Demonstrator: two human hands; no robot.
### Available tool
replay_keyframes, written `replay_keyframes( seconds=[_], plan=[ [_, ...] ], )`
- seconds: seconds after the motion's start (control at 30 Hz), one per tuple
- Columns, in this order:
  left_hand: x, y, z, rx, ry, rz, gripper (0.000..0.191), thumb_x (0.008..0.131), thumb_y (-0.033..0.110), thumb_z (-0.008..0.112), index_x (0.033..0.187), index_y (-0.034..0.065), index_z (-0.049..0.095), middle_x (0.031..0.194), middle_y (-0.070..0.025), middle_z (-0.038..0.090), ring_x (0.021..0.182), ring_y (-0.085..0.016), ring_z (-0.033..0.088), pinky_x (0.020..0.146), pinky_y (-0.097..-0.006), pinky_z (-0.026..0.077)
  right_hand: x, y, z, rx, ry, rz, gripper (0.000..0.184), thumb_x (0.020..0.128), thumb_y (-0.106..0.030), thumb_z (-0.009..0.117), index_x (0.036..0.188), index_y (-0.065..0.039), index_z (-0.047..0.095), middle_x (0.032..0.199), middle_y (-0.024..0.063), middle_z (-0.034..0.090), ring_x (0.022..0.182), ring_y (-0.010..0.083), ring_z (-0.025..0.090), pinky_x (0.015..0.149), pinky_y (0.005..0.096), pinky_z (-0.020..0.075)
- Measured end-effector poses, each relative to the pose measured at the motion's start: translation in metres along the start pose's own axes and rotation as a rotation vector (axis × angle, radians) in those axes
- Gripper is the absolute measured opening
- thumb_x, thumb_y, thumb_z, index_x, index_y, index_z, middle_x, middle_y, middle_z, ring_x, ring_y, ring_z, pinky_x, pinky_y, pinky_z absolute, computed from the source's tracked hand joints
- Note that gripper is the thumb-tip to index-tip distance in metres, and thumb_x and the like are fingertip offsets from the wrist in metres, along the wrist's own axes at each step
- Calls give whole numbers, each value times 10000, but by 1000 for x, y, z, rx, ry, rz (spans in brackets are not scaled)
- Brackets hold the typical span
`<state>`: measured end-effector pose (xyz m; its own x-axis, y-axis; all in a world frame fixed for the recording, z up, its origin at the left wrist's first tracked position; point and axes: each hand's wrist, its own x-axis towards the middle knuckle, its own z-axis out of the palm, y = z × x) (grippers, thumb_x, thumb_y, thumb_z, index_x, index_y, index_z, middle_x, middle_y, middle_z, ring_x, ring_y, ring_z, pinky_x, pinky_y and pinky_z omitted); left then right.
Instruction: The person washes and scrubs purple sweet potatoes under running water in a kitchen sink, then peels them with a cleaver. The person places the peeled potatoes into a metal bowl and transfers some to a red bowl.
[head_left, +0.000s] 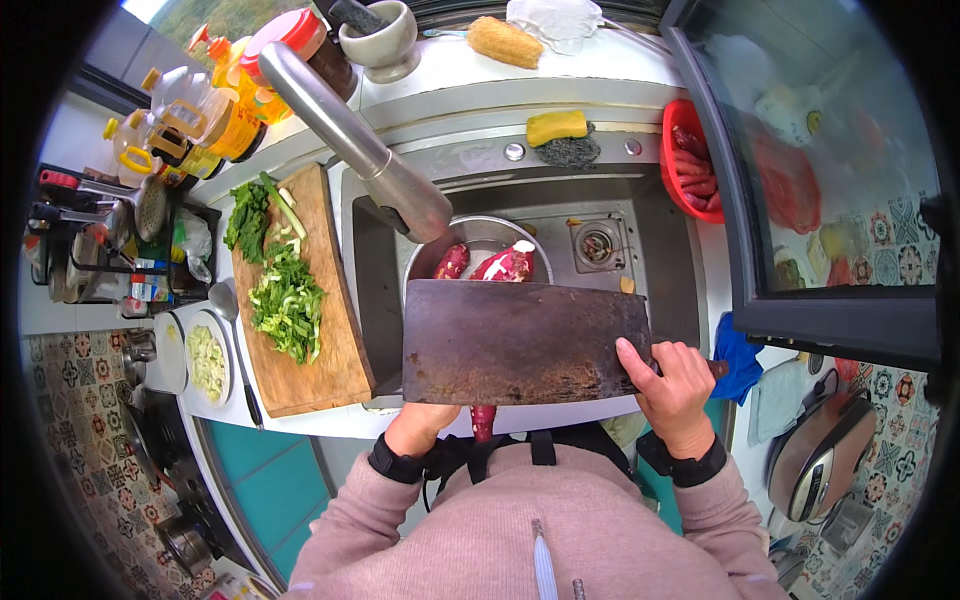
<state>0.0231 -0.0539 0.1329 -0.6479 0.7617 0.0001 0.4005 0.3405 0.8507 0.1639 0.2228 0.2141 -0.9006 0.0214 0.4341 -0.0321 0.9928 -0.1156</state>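
My right hand (667, 394) grips the handle of a dark, stained cleaver (525, 341), its broad blade held level in front of the sink. Behind the blade's left part is my left hand (424, 427); its fingers are hidden. Close to that hand, the end of a red-skinned sweet potato (484, 422) shows below the blade, the rest covered. Beyond the cleaver, a round metal basin (550, 259) stands in the sink. A partly peeled sweet potato (506, 262) and a smaller red piece (452, 262) are in it.
A wooden cutting board (300, 390) with chopped greens (287, 307) lies left of the sink (675, 262). The metal faucet (360, 154) reaches over the basin. At right are a red basket (675, 180) of sausages and an open window (739, 187). A ladle (236, 330) lies beside the board.
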Motion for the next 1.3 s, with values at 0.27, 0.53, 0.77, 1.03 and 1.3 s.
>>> replay_keyframes(
  seconds=[0.27,0.53,0.77,1.03,1.3],
  plan=[
    [7,35,-3,-1247,-41,-552,602,854,77,652,1369,40,343,1071,-107,577,929,-199,601,808,-351,530,-65,26,28,-36,-64,196,536,705,-20,648,1190,-246,625,698,38,434,602,228,504,541,353,421],
    [8,37,-15,-949,-25,-544,591,827,61,646,1335,64,345,1021,-80,548,860,-166,590,733,-335,556,-102,34,1,-9,-177,519,638,619,33,664,1207,-215,640,703,77,459,631,281,544,578,389,451],
    [21,31,-5,-333,-70,-223,647,798,-37,635,1354,38,312,1151,-71,496,1021,-122,516,896,-276,455,-41,-12,-18,65,-59,220,538,665,-19,635,1161,-227,663,667,21,394,576,211,486,531,336,411],
    [5,33,-7,-518,-76,-394,645,800,-23,644,1352,32,316,1182,-74,488,1055,-119,498,920,-260,424,-70,-4,6,15,-97,278,567,679,-28,633,1202,-246,637,690,30,408,591,224,496,547,348,430],
    [6,47,-19,-929,62,-553,586,819,45,610,1336,52,336,1078,-98,528,917,-184,585,768,-379,571,-125,21,5,-60,-221,632,605,669,29,655,1228,-203,626,714,80,501,662,285,561,599,405,458]
  ],
)
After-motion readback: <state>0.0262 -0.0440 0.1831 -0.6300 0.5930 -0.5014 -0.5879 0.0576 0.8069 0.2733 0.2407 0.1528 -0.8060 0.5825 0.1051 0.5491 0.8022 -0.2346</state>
